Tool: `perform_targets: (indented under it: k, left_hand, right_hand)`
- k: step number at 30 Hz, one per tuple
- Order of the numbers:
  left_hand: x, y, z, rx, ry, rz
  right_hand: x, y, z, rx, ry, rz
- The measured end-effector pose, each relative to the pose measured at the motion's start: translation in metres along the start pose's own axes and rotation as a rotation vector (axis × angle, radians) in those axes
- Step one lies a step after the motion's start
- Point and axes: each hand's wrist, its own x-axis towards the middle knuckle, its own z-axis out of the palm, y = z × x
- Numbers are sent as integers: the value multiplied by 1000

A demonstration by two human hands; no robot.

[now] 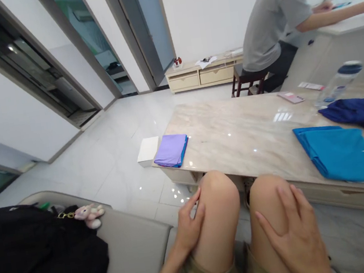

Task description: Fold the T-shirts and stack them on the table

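Note:
I am seated with both knees in front of me. My left hand rests on the outer side of my left knee, fingers loosely spread, holding nothing. My right hand lies flat on my right knee, fingers apart and empty. Just beyond my knees stands a low marble table. A folded purple cloth lies on its left corner. A folded bright blue garment lies on the right side, with a dark blue garment behind it.
A clear water bottle and a pink phone sit at the table's far edge. A white box lies on the floor. A black bag with a plush charm rests on the sofa. Another person leans over a counter.

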Motion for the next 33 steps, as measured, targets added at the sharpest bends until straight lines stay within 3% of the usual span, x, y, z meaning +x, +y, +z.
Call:
perform_targets:
  k: [4,7,9,13,18,21,25,29,33]
  left_hand:
    - [87,-30,-24,90,123,-71]
    - [147,-59,-40,325,171,-32]
    - [175,-75,-45,520,184,-48]
    - [198,-95,-44,757,131,-114]
    - [214,-89,-59,689,169,-216]
    - [235,-61,-86,522,271,-296]
    - [267,5,-134,391,372,-210]
    - [277,102,-172,114,370,-62]
    - [253,206,-175,-187,242,126]
  right_hand:
    - [23,-1,0,2,-58,-57]
    - [27,-2,-2,-7,-88,-108]
    - [25,2,-4,-3,-90,-112]
    - [14,21,-5,19,-111,-100]
    - [7,27,-3,-23,-77,-99]
    - [11,20,-5,-50,-55,-112]
    - [15,20,-12,-66,44,-57]
    - [21,21,-14,-101,122,-23]
    - [50,-17,-6,-39,70,-31]
